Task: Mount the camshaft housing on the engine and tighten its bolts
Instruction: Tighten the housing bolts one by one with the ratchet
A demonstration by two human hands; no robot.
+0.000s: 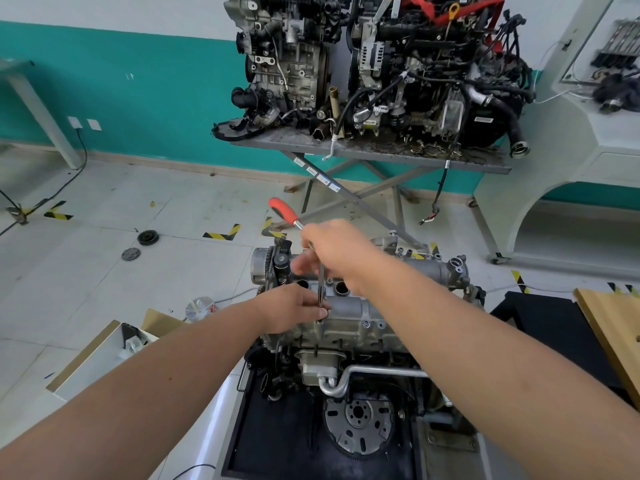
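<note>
Bolt tightening is under way: the camshaft housing [349,308] already sits atop the engine [346,344]. The right hand [341,252], at 12 o'clock, closes its grip around the red-handled ratchet [284,211]; the left hand [294,308] pinches the extension bar [321,289] upright over a front-edge bolt [320,321]. Next likely calls for steady turning

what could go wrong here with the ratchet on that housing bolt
The extension bar is long, steadied only by the left hand's fingertips near the bolt; it could tilt and slip off. The right hand grips the ratchet at its head, so a slip may knock knuckles into the camshaft housing.
</note>
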